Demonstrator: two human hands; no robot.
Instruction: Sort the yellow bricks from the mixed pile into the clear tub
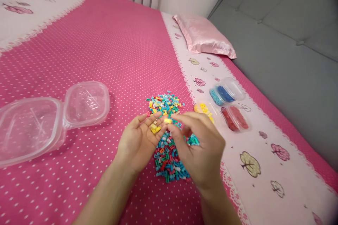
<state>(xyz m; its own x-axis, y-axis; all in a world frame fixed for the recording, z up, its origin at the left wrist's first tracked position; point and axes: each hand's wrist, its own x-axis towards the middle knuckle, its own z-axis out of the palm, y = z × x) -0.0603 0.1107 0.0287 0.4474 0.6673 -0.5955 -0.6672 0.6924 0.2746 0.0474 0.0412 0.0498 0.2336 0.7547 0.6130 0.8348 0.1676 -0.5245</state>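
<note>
My left hand (139, 140) is turned palm up with its fingers stretched out. Several small yellow toy bricks (155, 128) rest on those fingers. Just to the right, my right hand (199, 144) pinches one pale yellow toy brick (167, 121) between thumb and forefinger, close above the left fingertips. Beneath and beyond both hands lies a loose pile of small toy bricks (171, 161) in teal, green, red, white and yellow. Its far part (166, 102) shows past the left fingertips; the middle is partly hidden by the hands.
Clear plastic tubs at right hold blue bricks (225, 94), red bricks (235, 118) and yellow bricks (206, 110), the last partly behind my right hand. Two clear containers (87, 103) (29, 130) lie at left on the pink dotted bedsheet (126, 49). A pink pillow (203, 35) lies by the grey headboard (285, 49).
</note>
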